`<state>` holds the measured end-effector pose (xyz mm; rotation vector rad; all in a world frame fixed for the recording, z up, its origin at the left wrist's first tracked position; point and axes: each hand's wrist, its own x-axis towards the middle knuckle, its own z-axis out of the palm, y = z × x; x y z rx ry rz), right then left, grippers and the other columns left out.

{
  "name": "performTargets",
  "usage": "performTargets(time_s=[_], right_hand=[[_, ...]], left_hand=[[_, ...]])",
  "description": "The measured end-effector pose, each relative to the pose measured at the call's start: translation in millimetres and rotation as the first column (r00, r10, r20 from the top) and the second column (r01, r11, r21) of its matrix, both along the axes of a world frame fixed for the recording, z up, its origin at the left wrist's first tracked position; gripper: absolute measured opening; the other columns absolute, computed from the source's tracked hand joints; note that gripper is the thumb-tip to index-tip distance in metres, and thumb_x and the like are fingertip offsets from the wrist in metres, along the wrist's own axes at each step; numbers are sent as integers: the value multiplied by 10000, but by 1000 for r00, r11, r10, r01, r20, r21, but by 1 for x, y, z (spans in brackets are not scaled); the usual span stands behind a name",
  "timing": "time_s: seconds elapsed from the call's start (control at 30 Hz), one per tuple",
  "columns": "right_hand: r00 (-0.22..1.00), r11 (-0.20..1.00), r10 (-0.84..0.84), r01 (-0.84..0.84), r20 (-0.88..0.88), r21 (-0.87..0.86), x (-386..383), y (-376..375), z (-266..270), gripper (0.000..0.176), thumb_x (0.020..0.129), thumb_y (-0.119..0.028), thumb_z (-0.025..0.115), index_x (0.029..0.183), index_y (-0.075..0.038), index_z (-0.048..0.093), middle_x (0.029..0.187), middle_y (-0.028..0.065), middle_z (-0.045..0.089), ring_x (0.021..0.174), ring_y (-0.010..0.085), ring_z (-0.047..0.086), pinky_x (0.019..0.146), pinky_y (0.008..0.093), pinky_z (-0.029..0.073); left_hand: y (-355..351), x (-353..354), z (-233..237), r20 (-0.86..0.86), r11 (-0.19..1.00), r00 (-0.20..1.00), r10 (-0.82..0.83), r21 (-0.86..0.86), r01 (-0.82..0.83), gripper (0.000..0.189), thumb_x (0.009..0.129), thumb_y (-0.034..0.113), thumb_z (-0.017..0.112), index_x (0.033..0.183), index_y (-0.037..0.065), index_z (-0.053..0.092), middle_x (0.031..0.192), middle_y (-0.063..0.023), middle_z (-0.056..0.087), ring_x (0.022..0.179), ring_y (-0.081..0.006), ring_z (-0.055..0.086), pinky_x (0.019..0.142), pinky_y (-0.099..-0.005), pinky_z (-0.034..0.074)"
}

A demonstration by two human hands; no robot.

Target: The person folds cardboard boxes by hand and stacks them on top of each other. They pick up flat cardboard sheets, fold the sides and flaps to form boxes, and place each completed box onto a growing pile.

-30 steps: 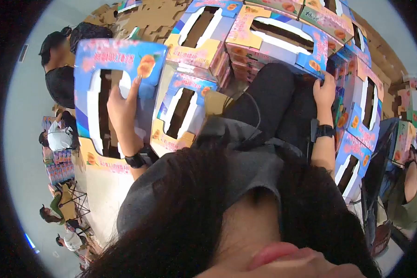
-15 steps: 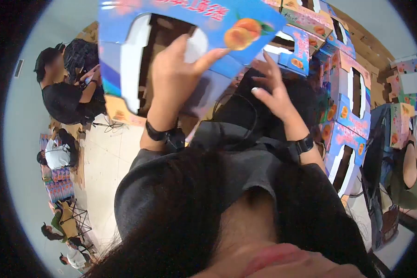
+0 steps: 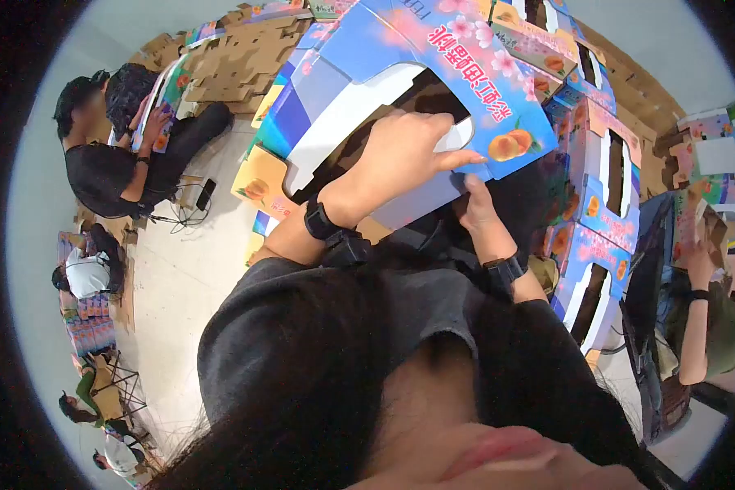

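- Peach carton (image 3: 355, 94), biggest thing in my sight: raised and tilted in front of the person's chest, above the dark lap. Blue face, pink blossom, red characters, long white-edged opening cut through it.
- Flat brown cardboard (image 3: 241, 65) spread on the far side, partly hidden behind the held carton.
- Stack of similar cartons (image 3: 588, 212) close by the person's right side, dark openings showing.
- Seated co-worker (image 3: 98, 175) in black, over to the person's left, well apart; hands on a printed cardboard piece (image 3: 163, 122).
- Second co-worker (image 3: 719, 335) in olive, far right, one hand up at a small brown piece (image 3: 714, 237). Contact unclear from where I stand.
- Left hand (image 3: 404, 155): grasping the carton at its opening, thumb stretched along the blue face, other fingers partly out of sight.
- Right hand (image 3: 483, 214): at the carton's near edge, thumb up, fingers hidden. Gripping or merely touching, I cannot tell.
- Black wristbands (image 3: 322, 220), one on each wrist.
- Dark phone (image 3: 207, 193) near the seated co-worker's legs.
- Printed peaches (image 3: 510, 145) at the carton's corner, just beside the left thumb.
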<state>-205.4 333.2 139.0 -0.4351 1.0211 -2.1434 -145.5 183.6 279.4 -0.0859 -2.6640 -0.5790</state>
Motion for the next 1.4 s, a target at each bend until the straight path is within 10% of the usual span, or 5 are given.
performTargets(time_s=[0.43, 0.67, 0.9, 0.93, 1.4], right_hand=[[979, 976, -199, 193, 45, 104, -19, 4, -21, 609, 685, -276, 692, 1218, -46, 508, 1123, 70, 562, 1078, 215, 530, 966, 367, 400], [879, 879, -475, 470, 51, 78, -41, 21, 4, 652, 701, -387, 619, 1242, -47, 489, 1131, 88, 576, 1084, 264, 544, 940, 398, 422], [684, 685, -728, 727, -34, -41, -81, 64, 36, 654, 758, -393, 556, 1278, -9, 456, 1181, 143, 562, 1071, 297, 562, 922, 426, 449], [691, 692, -722, 717, -45, -87, -86, 72, 39, 656, 759, -392, 551, 1277, -1, 454, 1179, 147, 563, 1071, 299, 563, 923, 425, 451], [772, 778, -624, 598, -120, -192, -98, 119, 31, 715, 664, -349, 639, 1267, -6, 463, 1162, 154, 570, 1050, 306, 582, 903, 421, 484]], left_hand=[[-35, 67, 25, -337, 936, 898, 282, 303, -181, 221, 791, 257, 716, 794, 50, 642, 672, -72, 629, 570, -200, 597, 551, -325, 462], [-141, 88, -10, -296, 809, 762, 576, 339, -480, 413, 836, 261, 667, 1126, -15, 564, 938, -123, 647, 911, -205, 600, 864, -347, 431], [-144, 75, -79, -114, 568, 993, -5, 817, 96, 716, 774, 351, 685, 1356, 42, 405, 1312, -122, 489, 1198, -230, 487, 1007, -370, 369], [-117, 72, -66, -93, 338, 996, -4, 937, 89, 803, 721, 389, 723, 1366, 46, 388, 1348, -109, 447, 1241, -233, 453, 1025, -381, 362], [-85, 36, -113, -191, 224, 979, -73, 953, 203, 903, 690, 302, 762, 1412, 49, 283, 1404, -127, 390, 1287, -222, 400, 1051, -362, 351]])
